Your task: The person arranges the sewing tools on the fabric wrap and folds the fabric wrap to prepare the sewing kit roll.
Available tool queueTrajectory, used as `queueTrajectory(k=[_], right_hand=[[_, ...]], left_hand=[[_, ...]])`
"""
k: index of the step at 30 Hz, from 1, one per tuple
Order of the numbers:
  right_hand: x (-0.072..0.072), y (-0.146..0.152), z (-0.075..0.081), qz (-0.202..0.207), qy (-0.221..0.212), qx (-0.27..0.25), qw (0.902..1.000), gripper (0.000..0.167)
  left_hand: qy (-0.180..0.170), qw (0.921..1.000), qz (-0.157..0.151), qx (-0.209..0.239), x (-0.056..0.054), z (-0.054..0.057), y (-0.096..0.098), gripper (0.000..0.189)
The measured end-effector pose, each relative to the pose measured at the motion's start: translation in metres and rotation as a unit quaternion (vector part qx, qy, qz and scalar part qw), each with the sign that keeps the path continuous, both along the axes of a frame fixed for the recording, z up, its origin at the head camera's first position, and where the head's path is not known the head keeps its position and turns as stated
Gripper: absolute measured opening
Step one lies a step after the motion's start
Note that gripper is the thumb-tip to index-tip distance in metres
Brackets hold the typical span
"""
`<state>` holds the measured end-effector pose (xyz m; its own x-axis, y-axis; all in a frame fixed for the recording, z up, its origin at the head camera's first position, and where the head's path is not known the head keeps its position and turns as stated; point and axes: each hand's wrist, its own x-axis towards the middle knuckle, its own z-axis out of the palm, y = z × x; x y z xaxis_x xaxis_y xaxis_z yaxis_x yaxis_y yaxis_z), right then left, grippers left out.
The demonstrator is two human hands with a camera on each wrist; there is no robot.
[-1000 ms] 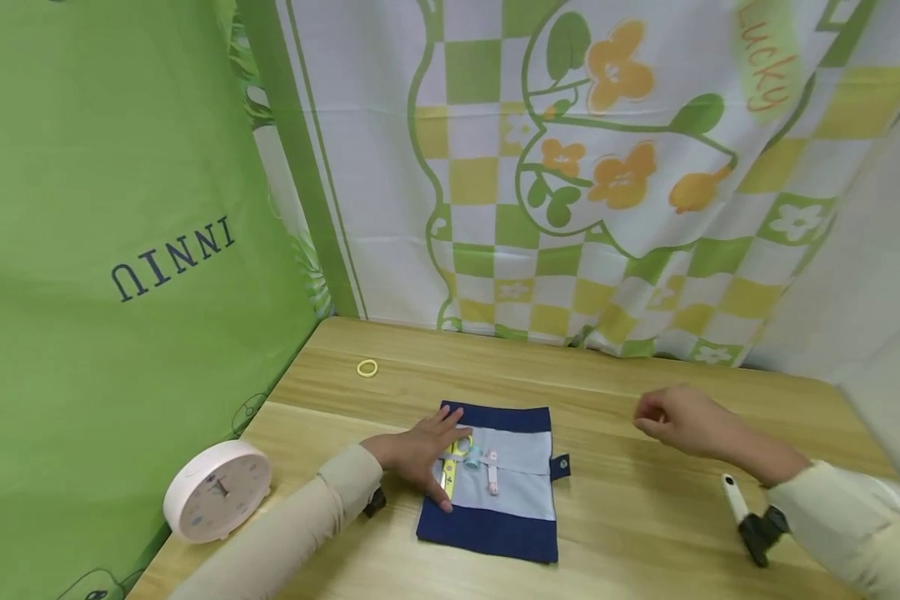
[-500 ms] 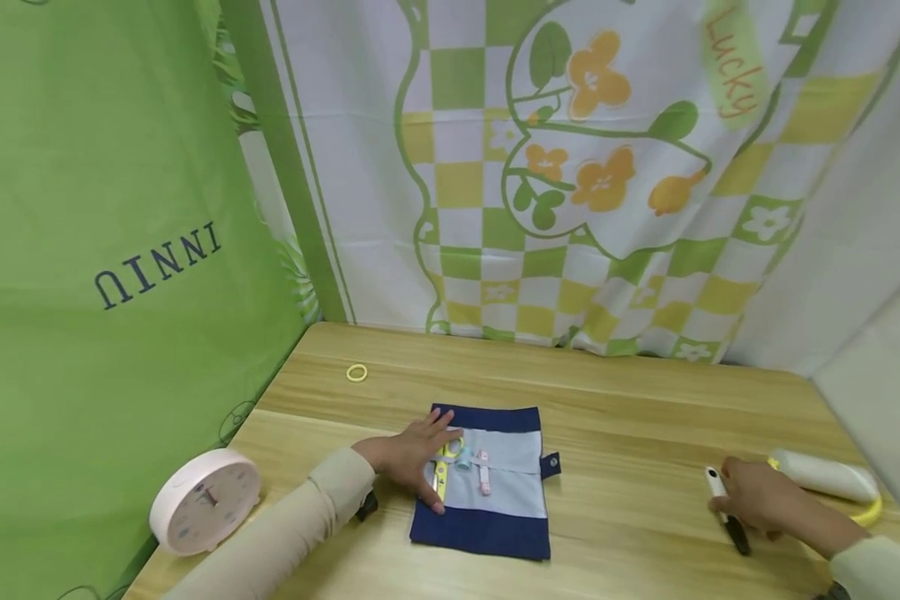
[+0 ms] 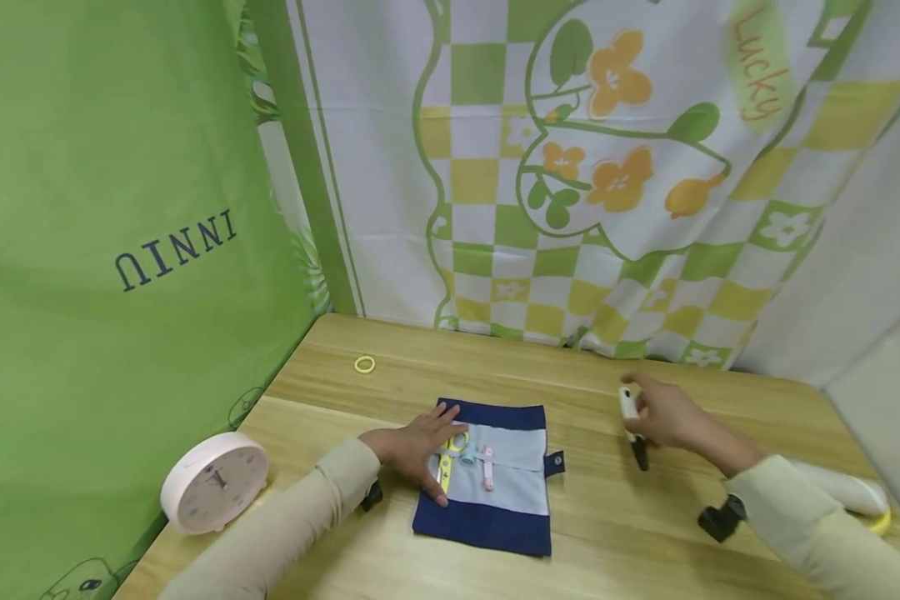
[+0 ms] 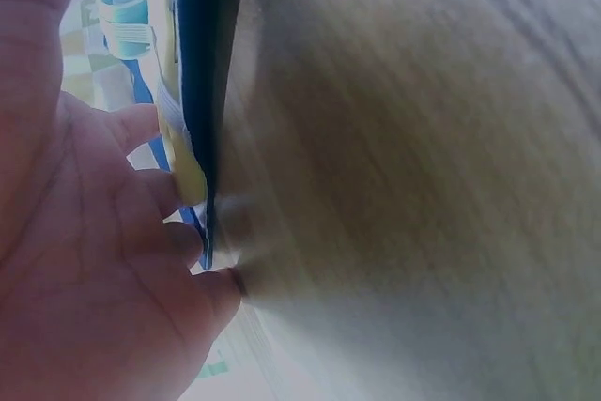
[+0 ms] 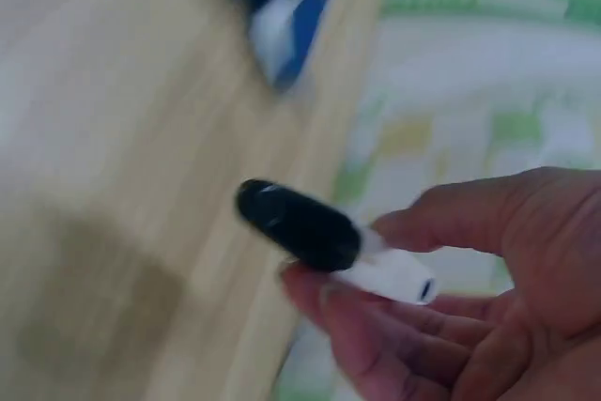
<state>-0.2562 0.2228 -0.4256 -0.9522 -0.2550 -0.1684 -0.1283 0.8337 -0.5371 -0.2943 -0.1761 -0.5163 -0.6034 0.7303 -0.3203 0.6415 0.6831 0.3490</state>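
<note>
A navy and pale grey fabric organizer (image 3: 483, 527) lies unfolded on the table. My left hand (image 3: 418, 450) rests on its left edge with fingers spread. Under an elastic strap sit what look like yellow scissors (image 3: 445, 477), partly covered by that hand, a teal thread spool (image 3: 468, 453) and a slim pink-and-white piece (image 3: 487, 473). To the right, my right hand (image 3: 671, 415) pinches a slim white tool with a black end (image 3: 628, 403) between thumb and fingers, above the table. In the right wrist view the tool's black end (image 5: 305, 227) points away from the palm.
A yellow ring (image 3: 364, 364) lies toward the back left of the table. At the left edge stands a round pink clock (image 3: 216, 483). A white cylinder (image 3: 843, 487) with a yellow loop is at the far right, partly behind the right sleeve. Curtains border the table.
My right hand reached down to the white and black tool at the right, took hold of it and carried it leftward toward the organizer. The left hand stays in place.
</note>
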Motion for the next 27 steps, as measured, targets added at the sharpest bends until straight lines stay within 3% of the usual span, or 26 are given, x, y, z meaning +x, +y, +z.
queueTrajectory(k=[4,8,11,15,20,27], right_hand=[[-0.019,-0.073,-0.001,0.022,0.019,-0.055,0.9981,0.062],[-0.036,-0.126,-0.027,0.021,0.022,-0.066,0.9973,0.06],[-0.045,-0.15,-0.047,0.001,0.03,-0.042,0.9987,0.059],[-0.049,-0.165,-0.062,-0.017,0.042,-0.014,0.9989,0.062],[-0.046,-0.17,-0.063,-0.001,0.053,0.003,0.9986,0.061],[-0.043,-0.164,-0.069,0.0,0.012,0.011,0.9999,0.055]], left_hand=[[0.0,1.0,-0.008,-0.005,0.001,-0.002,0.0,0.118],[-0.007,0.9999,0.003,-0.008,-0.001,0.001,0.0,0.119],[-0.009,0.9998,0.014,-0.006,-0.003,0.001,0.0,0.119],[-0.018,0.9997,0.018,-0.005,-0.005,-0.002,0.0,0.119],[-0.02,0.9994,0.026,-0.004,-0.004,-0.001,0.0,0.121],[-0.014,0.9994,0.03,-0.005,-0.003,0.0,0.001,0.121]])
